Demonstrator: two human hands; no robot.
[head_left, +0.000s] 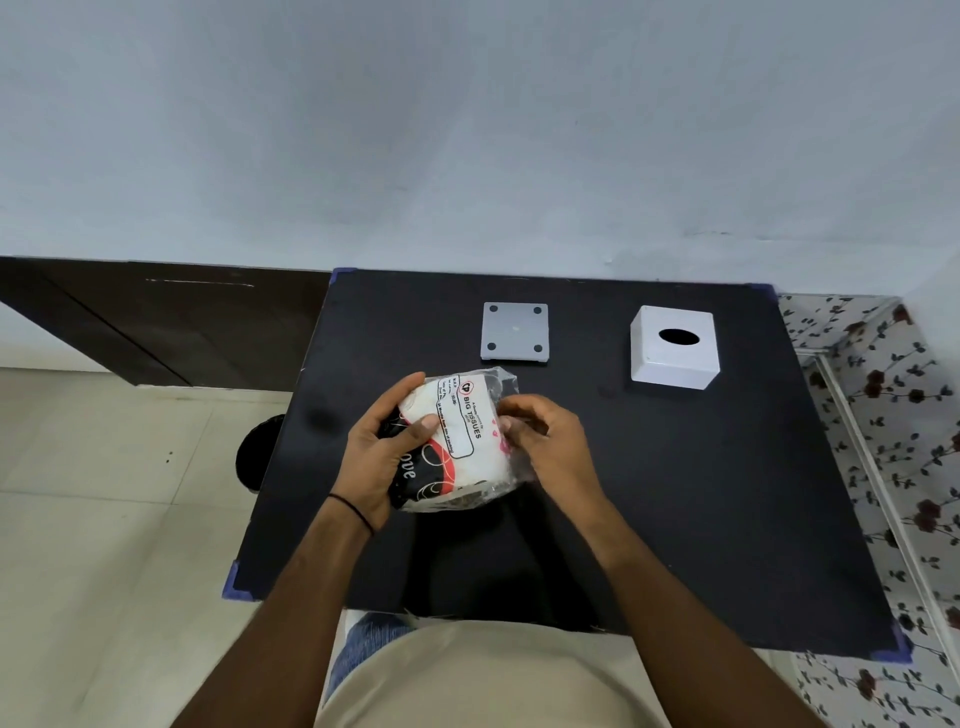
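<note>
Two hands, left hand (382, 457) and right hand (550, 441), grip a plastic tissue pack (462, 436) holding white tissues.

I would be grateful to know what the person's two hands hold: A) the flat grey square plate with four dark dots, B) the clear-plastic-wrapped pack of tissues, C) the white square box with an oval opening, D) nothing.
B: the left hand grips the clear-plastic-wrapped pack of tissues, and the right hand pinches its wrap at the other side.
</note>
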